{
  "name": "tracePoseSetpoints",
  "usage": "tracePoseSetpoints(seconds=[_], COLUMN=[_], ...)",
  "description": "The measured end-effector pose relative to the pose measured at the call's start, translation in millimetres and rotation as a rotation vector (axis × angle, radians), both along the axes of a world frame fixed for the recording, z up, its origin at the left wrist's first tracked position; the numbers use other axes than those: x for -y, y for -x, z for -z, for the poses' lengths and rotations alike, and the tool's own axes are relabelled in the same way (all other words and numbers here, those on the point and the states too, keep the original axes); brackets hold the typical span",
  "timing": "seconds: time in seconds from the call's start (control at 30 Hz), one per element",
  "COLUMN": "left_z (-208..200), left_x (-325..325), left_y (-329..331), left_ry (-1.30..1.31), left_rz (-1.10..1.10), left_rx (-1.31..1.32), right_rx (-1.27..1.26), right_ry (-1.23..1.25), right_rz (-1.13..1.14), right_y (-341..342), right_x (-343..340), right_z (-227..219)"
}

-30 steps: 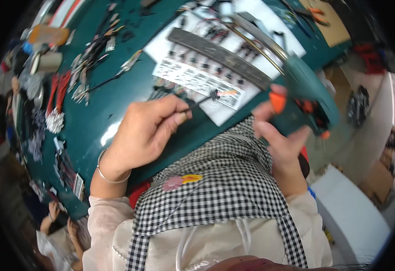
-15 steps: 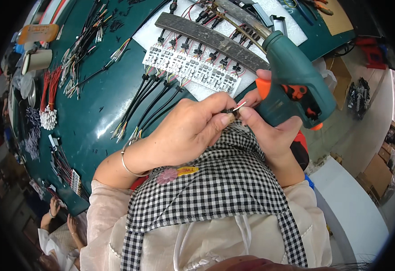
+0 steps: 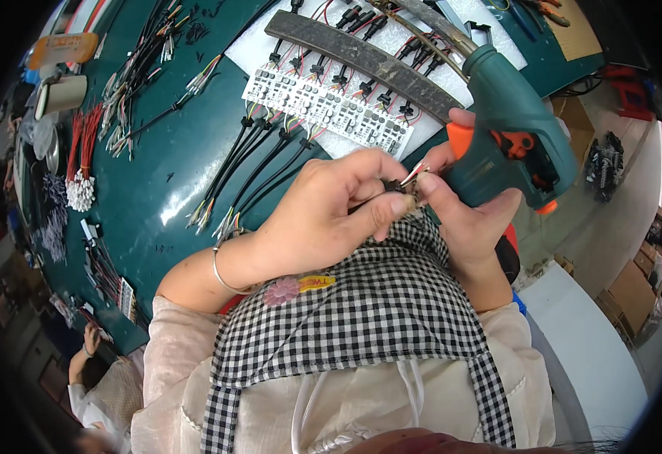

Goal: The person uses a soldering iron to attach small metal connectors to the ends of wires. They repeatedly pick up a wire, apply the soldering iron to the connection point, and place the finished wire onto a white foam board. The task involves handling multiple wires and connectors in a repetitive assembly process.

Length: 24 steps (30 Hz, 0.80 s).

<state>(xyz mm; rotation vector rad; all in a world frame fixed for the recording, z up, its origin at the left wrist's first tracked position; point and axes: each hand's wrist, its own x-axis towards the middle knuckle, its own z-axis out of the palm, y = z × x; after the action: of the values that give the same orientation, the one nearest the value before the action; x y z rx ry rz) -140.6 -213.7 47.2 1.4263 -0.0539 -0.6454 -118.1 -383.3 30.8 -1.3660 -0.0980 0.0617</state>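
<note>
My left hand (image 3: 316,208) is closed, pinching the end of a short black cable (image 3: 394,185) between thumb and forefinger. From that end stick out thin white and red wires (image 3: 412,177), pinched by the fingertips of my right hand (image 3: 467,227). The same right hand also grips a green soldering gun (image 3: 509,98), with a finger behind its orange trigger (image 3: 459,141). Just beyond my hands lies a strip of white circuit boards (image 3: 327,113), several black cables (image 3: 249,168) attached along its near edge. A dark curved bar (image 3: 361,66) rests across the leads on its far side.
White foam (image 3: 506,51) lies under the boards on the green table (image 3: 187,163). At the left are cable bundles (image 3: 123,94), red wires with white connectors (image 3: 81,189) and a tape roll (image 3: 66,97). Pliers (image 3: 550,11) lie at the far right. Another person (image 3: 111,386) sits lower left.
Both hands have moved slightly right, with the cable and the soldering gun. The wires now point up more steeply between my fingertips. The other person at lower left has shifted an arm.
</note>
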Motion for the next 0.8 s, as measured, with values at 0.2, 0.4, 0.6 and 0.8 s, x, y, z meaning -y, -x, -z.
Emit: tracePoseSetpoints(seconds=[0.2,0.4,0.6,0.8], left_z=[-8,5,3,-2], left_x=[-3,3,1,1], left_y=[-5,-1,-1,-3], left_ry=[0.069,0.238,0.263,0.317], left_rz=[-0.057,-0.124,-0.099,-0.09], left_rx=[-0.163,-0.08,-0.124,-0.246], right_rx=[-0.003,0.029,0.051,-0.131], right_ry=[0.017,0.011,0.019,-0.076], right_rz=[0.0,-0.01,0.009,-0.062], right_y=[2,2,1,2], right_x=[2,3,0,7], right_z=[2,4,5,-3])
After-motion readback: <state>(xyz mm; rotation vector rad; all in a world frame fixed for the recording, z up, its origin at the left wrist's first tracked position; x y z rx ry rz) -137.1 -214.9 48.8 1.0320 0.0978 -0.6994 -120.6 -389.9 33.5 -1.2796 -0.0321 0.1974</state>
